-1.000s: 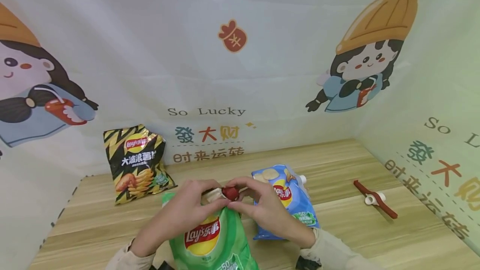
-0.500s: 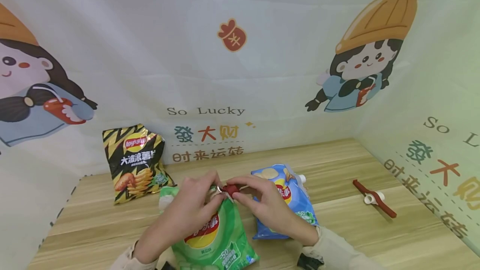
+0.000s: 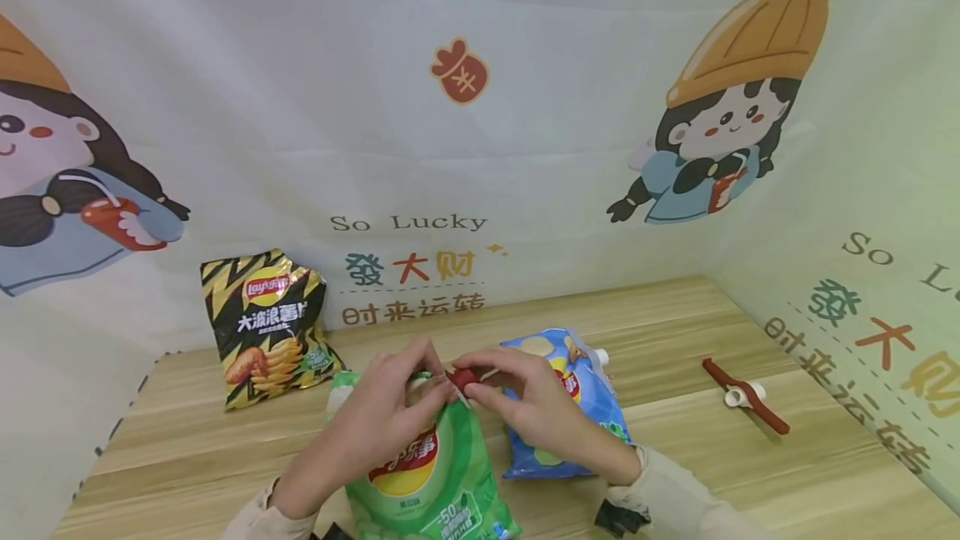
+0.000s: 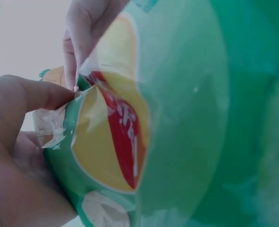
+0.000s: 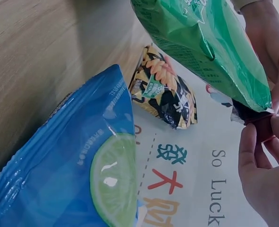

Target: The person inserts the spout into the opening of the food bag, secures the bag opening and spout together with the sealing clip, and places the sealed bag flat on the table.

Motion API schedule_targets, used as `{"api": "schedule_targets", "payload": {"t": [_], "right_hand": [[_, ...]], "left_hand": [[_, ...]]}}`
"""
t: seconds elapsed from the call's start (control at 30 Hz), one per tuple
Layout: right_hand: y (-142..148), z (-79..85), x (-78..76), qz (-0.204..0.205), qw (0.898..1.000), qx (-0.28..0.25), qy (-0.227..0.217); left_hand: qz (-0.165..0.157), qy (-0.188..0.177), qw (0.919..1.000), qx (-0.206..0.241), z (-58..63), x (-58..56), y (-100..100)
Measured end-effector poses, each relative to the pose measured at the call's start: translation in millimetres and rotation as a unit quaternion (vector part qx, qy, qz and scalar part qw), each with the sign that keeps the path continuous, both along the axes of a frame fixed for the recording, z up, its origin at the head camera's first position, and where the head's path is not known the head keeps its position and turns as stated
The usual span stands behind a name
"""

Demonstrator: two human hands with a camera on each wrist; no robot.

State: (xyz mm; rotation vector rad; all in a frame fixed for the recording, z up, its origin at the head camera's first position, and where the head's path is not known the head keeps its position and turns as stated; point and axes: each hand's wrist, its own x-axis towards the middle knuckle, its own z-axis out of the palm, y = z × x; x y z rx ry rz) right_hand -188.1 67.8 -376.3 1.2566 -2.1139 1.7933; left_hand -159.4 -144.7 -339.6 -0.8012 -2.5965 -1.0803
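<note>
the tabletop (image 3: 660, 319) has a light wood-grain surface. at its rear left, a black-and-yellow chip bag (image 3: 270, 332) stands upright. right of center rests a blue chip bag (image 3: 597, 401). farther right, well apart, lies a red strip with a white fitting (image 3: 742, 395).

Booth-like tabletop enclosure, lined with decorative sheeting. A wood-grain worktop (image 3: 667, 398) is bounded at the rear by a pale, lightly creased back sheet (image 3: 322, 98) and laterally by a left panel (image 3: 67, 373) and a right panel (image 3: 892, 157). The back sheet carries a printed cartoon figure (image 3: 720, 123) in an orange hat; "So Lucky" lettering (image 3: 408, 222) and coloured Chinese characters (image 3: 411, 268) recur on the right panel. Whether the surrounding room is a home, office or studio cannot be determined.
</note>
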Motion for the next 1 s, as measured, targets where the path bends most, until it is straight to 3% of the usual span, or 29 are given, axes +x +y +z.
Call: {"api": "schedule_targets", "payload": {"t": [0.1, 0.3, 0.4, 0.63, 1.0], "right_hand": [[0.4, -0.6, -0.1, -0.003, 1.0, 0.003, 0.001], [-0.3, -1.0, -0.2, -0.017, 1.0, 0.001, 0.003], [-0.7, -0.5, 0.5, -0.024, 1.0, -0.002, 0.001], [-0.3, -1.6, 0.6, -0.027, 1.0, -0.003, 0.005], [7.3, 2.2, 4.0, -0.046, 0.998, 0.047, -0.003]], "left_hand": [[-0.005, 0.015, 0.9999, -0.006, -0.5, -1.4, 0.2], [-0.018, 0.12, 0.9919, -0.038, -5.5, -3.3, 5.4], [-0.008, 0.147, 0.9876, -0.055, -7.2, -1.9, 7.6], [0.009, 0.118, 0.9905, -0.07, -7.1, 2.0, 8.2], [0.027, 0.08, 0.9953, -0.047, -6.1, 0.3, 6.3]]}}
